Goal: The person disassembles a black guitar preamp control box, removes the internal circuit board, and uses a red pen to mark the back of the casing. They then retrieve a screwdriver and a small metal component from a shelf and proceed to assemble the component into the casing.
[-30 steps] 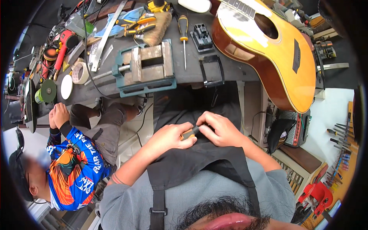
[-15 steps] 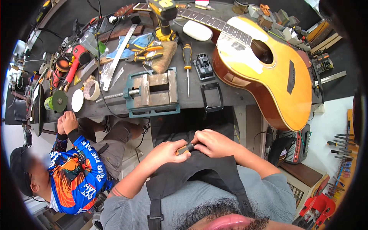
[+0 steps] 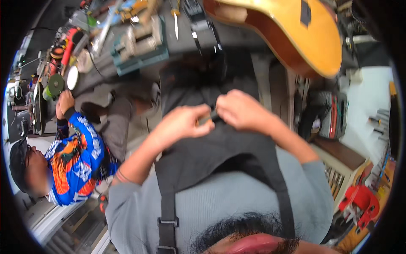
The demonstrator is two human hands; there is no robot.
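Note:
Both my hands are in front of my black apron (image 3: 258, 148), on the near side of the bench. My left hand (image 3: 186, 120) pinches a small object (image 3: 209, 122) with a yellow-orange part and a dark end; blur and fingers hide its exact kind. Curled into a fist, my right hand (image 3: 240, 109) closes round the dark end of that same object. Only a short gap lies between the two hands.
A bench vise (image 3: 141, 44), a screwdriver (image 3: 175, 19) and an acoustic guitar (image 3: 270, 21) lie on the bench, the guitar overhanging its front edge. At left a person (image 3: 80, 156) in a colourful shirt sits beside a grinder with a green disc (image 3: 55, 86).
My view has tilted down toward my body, so the bench sits higher in the picture. My right hand has curled more tightly. The small object remains between my hands.

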